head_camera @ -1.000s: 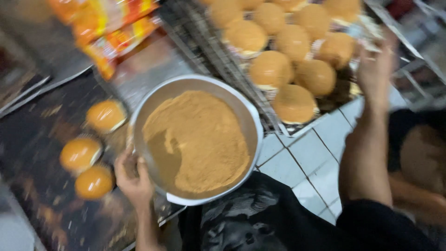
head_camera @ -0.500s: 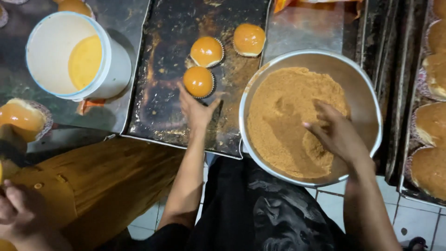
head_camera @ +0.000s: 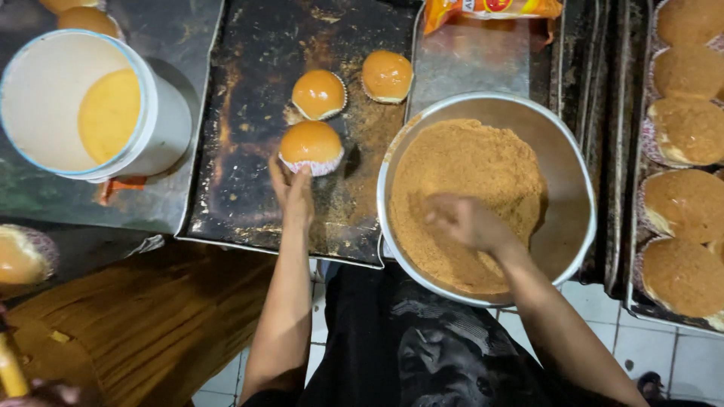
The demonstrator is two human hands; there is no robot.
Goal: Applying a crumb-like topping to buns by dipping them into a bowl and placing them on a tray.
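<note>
My left hand (head_camera: 292,188) rests on the dark baking tray (head_camera: 249,113), its fingers touching the paper cup of the nearest glazed bun (head_camera: 311,145). Two more glazed buns (head_camera: 319,93) (head_camera: 387,75) sit farther back on that tray. My right hand (head_camera: 461,220) is down in the brown crumbs (head_camera: 460,173) inside a round metal bowl (head_camera: 581,196); its fingers are curled in the crumbs and blurred, so whether they hold any is unclear.
A white bucket (head_camera: 162,128) of yellow liquid stands on a metal tray at the left. Crumb-coated buns (head_camera: 682,196) fill a tray at the right. An orange packet (head_camera: 490,9) lies at the top. Another bun (head_camera: 19,256) shows at the left edge.
My left hand has stayed by the nearest bun. My right hand has shifted left within the crumbs. One second ago the view was swung away and my right arm reached toward the coated buns.
</note>
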